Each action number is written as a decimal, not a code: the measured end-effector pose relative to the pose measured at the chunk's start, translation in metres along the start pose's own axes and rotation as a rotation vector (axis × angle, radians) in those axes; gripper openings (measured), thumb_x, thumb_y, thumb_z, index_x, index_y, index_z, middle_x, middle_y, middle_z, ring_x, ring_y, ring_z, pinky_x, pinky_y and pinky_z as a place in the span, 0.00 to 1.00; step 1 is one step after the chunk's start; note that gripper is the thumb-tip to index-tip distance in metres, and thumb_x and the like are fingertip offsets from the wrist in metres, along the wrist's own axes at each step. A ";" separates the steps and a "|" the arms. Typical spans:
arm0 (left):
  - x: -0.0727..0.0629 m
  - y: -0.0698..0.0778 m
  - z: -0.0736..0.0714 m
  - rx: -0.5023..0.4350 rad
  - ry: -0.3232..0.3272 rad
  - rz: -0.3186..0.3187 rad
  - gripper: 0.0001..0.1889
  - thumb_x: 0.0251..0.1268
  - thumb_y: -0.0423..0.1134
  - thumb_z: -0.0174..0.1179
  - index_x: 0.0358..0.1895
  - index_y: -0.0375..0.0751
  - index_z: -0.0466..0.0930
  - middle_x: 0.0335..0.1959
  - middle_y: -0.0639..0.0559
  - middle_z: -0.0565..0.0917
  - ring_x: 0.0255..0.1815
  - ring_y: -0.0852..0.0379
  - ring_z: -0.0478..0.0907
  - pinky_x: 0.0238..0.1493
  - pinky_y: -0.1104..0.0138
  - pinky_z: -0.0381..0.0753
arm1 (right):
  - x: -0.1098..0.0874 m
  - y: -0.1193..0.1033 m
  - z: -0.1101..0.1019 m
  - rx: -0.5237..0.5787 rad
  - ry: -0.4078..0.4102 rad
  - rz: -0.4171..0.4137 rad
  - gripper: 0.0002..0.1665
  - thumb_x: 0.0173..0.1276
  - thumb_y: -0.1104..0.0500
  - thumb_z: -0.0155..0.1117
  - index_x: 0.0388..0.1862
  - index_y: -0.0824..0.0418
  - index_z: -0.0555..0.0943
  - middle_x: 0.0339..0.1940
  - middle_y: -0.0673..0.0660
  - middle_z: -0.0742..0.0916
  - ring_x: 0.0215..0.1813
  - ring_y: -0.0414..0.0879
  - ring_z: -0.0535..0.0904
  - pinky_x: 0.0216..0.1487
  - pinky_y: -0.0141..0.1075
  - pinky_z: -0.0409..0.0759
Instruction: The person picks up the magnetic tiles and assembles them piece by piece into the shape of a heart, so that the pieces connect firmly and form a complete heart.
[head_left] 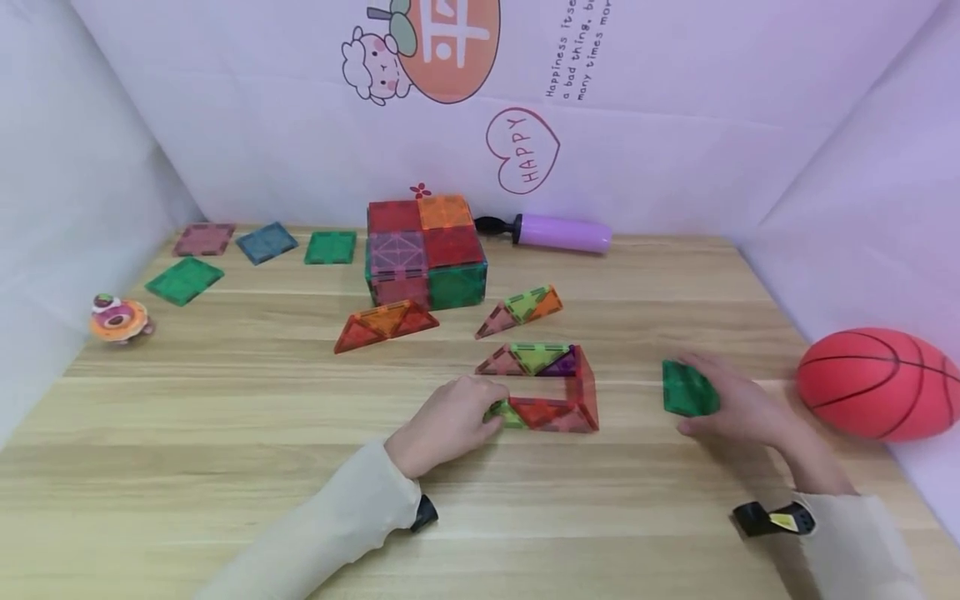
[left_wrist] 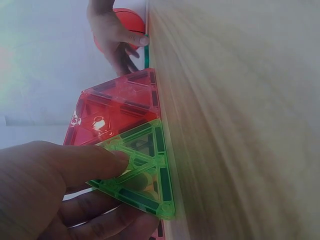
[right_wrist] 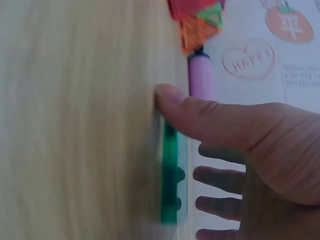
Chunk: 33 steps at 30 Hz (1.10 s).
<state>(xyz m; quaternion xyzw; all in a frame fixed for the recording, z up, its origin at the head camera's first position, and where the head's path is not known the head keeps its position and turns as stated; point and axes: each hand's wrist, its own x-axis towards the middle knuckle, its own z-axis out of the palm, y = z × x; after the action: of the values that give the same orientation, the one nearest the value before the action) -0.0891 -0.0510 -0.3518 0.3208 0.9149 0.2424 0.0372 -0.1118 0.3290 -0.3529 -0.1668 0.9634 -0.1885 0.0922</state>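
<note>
With thumb and fingers my left hand (head_left: 453, 421) pinches a light-green triangle tile (left_wrist: 145, 167) at the left end of a red-and-pink magnetic tile row (head_left: 547, 414). In the left wrist view this row stands on edge on the table. A red end tile (head_left: 585, 387) joins it to a second row (head_left: 525, 358) behind. My right hand (head_left: 738, 404) is spread around a green square tile (head_left: 686, 389) to the right. Its thumb (right_wrist: 185, 107) is close by the tile's edge in the right wrist view, and the other fingers are extended and apart.
A multicoloured tile box (head_left: 427, 254) stands at the back beside a purple pump (head_left: 564, 233). Two triangle-tile strips (head_left: 386, 323) lie before it. Several square tiles (head_left: 185, 280) and a small toy figure (head_left: 120, 318) are at left; a red ball (head_left: 877, 383) sits at right.
</note>
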 end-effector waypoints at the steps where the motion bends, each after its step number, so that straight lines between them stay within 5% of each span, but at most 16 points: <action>1: 0.000 0.000 0.000 -0.001 -0.003 0.001 0.03 0.62 0.36 0.62 0.31 0.46 0.78 0.25 0.57 0.80 0.26 0.60 0.69 0.31 0.67 0.68 | -0.002 0.003 -0.001 0.010 -0.001 -0.007 0.56 0.47 0.52 0.79 0.69 0.69 0.61 0.62 0.73 0.69 0.54 0.64 0.69 0.48 0.57 0.73; 7: -0.001 0.000 -0.002 0.002 0.003 -0.003 0.01 0.61 0.35 0.62 0.33 0.44 0.80 0.28 0.56 0.82 0.28 0.60 0.71 0.32 0.67 0.69 | -0.005 0.007 -0.003 -0.024 0.033 -0.010 0.49 0.49 0.51 0.77 0.64 0.72 0.65 0.55 0.73 0.75 0.47 0.61 0.73 0.43 0.51 0.74; 17: 0.000 0.001 -0.001 0.006 -0.002 0.005 0.02 0.62 0.35 0.61 0.32 0.44 0.79 0.27 0.56 0.81 0.27 0.60 0.70 0.32 0.67 0.68 | 0.014 -0.019 -0.006 -0.058 0.074 -0.008 0.48 0.48 0.46 0.77 0.61 0.72 0.70 0.52 0.73 0.76 0.45 0.60 0.74 0.40 0.46 0.75; 24: 0.000 0.000 0.001 0.004 0.001 0.008 0.03 0.62 0.36 0.62 0.32 0.46 0.78 0.26 0.57 0.80 0.26 0.60 0.70 0.31 0.67 0.68 | 0.033 -0.068 -0.024 0.010 0.116 -0.118 0.45 0.49 0.47 0.77 0.63 0.63 0.72 0.55 0.66 0.77 0.46 0.55 0.75 0.40 0.42 0.73; 33: 0.000 0.002 0.001 0.018 -0.011 0.028 0.03 0.62 0.35 0.61 0.30 0.45 0.79 0.25 0.58 0.80 0.26 0.62 0.70 0.31 0.70 0.69 | 0.057 -0.129 -0.011 0.083 0.009 -0.277 0.44 0.50 0.47 0.76 0.65 0.55 0.71 0.63 0.60 0.75 0.59 0.54 0.73 0.55 0.54 0.75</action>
<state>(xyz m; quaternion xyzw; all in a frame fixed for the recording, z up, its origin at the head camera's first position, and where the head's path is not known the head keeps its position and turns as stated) -0.0879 -0.0489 -0.3519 0.3354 0.9122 0.2327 0.0359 -0.1303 0.1993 -0.2984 -0.2933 0.9229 -0.2399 0.0677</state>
